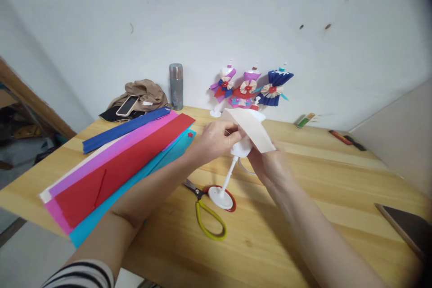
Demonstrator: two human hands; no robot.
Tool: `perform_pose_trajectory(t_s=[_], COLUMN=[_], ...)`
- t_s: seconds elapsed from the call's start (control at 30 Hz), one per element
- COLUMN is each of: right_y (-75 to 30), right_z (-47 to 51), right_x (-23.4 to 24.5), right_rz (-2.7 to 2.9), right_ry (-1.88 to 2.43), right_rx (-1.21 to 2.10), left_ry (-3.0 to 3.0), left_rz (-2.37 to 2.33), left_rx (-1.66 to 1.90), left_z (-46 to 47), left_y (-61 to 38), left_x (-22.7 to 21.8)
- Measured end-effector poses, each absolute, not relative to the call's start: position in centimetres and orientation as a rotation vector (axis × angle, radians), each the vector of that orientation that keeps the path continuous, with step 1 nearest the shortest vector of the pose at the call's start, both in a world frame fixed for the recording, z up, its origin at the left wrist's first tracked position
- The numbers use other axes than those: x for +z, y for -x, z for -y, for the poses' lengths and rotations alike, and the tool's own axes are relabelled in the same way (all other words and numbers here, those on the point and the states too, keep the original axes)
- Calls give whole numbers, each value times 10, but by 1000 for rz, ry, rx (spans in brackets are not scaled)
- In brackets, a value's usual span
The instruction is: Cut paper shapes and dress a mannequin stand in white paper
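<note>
A small white mannequin (240, 148) stands on a slim pole with a round base (221, 197), tilted in this wide view. Across its upper body lies a sheet of cream crepe paper (258, 130). My left hand (218, 141) pinches at the paper's left side, fingertips together against the mannequin. From the right, my right hand (268, 164) closes around the mannequin under the paper; most of its fingers are hidden. Scissors with yellow handles (211, 222) lie on the table by the base. A red ring-shaped item (232, 204) shows partly beneath the base.
Crepe paper strips in blue, purple, red (135, 166) and turquoise are stacked at left. Behind stand a grey thermos (176, 87), a phone (127, 105) on brown cloth (146, 92), and several dressed mannequins (272, 87). A dark tablet-like object (405, 225) lies right.
</note>
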State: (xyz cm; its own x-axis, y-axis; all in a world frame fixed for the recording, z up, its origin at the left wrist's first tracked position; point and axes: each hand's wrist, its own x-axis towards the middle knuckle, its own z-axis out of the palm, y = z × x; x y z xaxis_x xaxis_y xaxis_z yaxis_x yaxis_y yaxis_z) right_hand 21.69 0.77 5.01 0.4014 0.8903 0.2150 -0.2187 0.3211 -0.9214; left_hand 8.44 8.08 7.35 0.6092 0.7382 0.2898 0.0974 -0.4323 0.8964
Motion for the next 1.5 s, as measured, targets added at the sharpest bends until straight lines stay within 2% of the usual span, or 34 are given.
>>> perform_pose_trajectory(t_s=[0.43,0.7,1.1,1.2,1.4,1.5], right_y=[-228,-227,-232,-230,-225,-225], right_z=[3,-4,-6,-3,6,12], right_x=[57,53,48,50,62,68], right_rz=[999,1016,1030,1106,1434,1452], right_ry=[947,993,1040,1125,1072,1031], right_rx=[643,613,510,284,-562,-667], left_ry=[-1762,-1588,-1491,-1479,-1452,-1445], left_rz=[-181,-313,-390,-439,-512,-558], left_rx=[1108,1014,1099,1171,1170,1137], left_z=[-87,-96,-93,-95,-93,-89], left_y=[-90,-100,-104,-103,-105,-105], left_x=[64,47,42,45,48,48])
